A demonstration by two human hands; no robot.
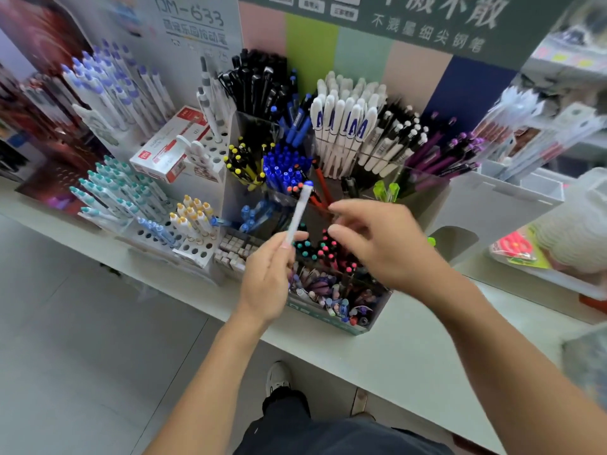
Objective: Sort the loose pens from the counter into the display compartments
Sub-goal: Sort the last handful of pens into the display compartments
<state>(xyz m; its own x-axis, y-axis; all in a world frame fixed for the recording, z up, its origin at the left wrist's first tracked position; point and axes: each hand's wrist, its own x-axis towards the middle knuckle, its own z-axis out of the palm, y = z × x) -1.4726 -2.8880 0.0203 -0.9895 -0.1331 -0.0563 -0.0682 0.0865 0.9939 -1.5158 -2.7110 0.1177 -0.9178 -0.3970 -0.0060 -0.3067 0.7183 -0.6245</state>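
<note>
My left hand (pixel 267 274) pinches the lower end of a white pen with a blue tip (pixel 299 210), held tilted over the front of the tiered pen display (pixel 331 323). My right hand (pixel 377 238) hovers just to the right of the pen, fingers loosely curved, holding nothing. Below both hands are compartments of pens with teal and pink ends (pixel 320 249) and of mixed pastel pens (pixel 331 293). Further back stand blue pens (pixel 284 167), yellow-tipped pens (pixel 244 160) and white pens (pixel 345 126).
A white peg stand (pixel 197 251) with teal, yellow and purple-capped pens stands to the left, with a red-and-white pen box (pixel 170 146) on it. Black pens (pixel 256 83) and purple pens (pixel 443 156) fill the back. A white box (pixel 492 208) stands to the right on the white counter (pixel 394 349).
</note>
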